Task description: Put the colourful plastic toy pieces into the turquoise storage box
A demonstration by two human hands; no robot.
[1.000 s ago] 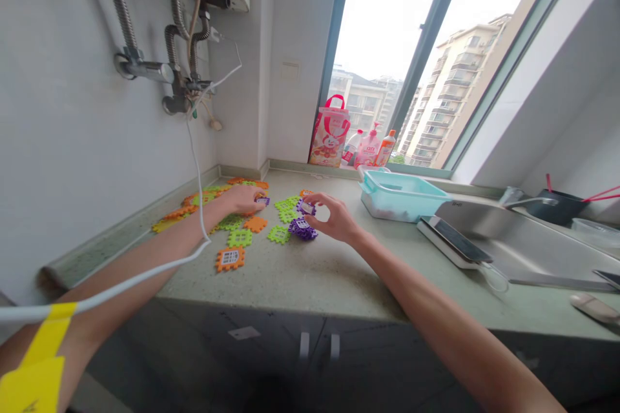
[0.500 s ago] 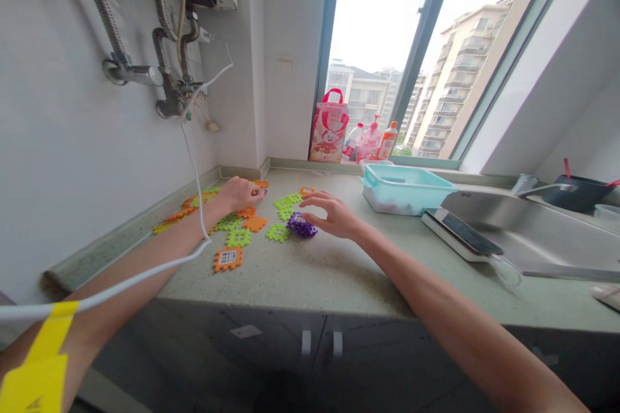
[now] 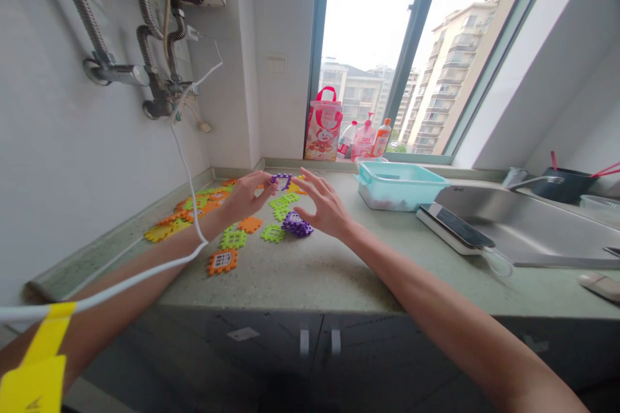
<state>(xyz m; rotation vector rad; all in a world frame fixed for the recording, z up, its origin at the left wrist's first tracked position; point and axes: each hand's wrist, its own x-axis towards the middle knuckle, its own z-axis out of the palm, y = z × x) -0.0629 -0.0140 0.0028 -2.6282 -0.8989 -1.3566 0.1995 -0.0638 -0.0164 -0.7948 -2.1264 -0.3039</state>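
Observation:
Between the thumb and fingers of my left hand (image 3: 249,197) is a purple window-frame puzzle tile (image 3: 281,182) with notched edges, raised above the counter. My right hand (image 3: 323,205) has its fingers stretched apart close to the tile's right edge; whether they touch it I cannot tell. Below the right thumb lies a pile of purple tiles (image 3: 297,224). Green tiles (image 3: 274,233) lie just left of that pile, and an orange plain tile (image 3: 250,224) is under my left wrist. Nearer the front edge is an orange window tile (image 3: 223,261).
More yellow, green and orange tiles (image 3: 167,230) spread along the left wall. A white cable (image 3: 145,281) crosses over my left forearm. To the right stand a turquoise basket (image 3: 404,184), a phone on a white box (image 3: 455,226) and a steel sink (image 3: 513,232). Bottles (image 3: 363,141) line the windowsill.
My left hand has moved right from the scattered tiles, bringing the purple tile into plain sight. My right hand's fingers have lifted and spread toward it. The view has shifted slightly.

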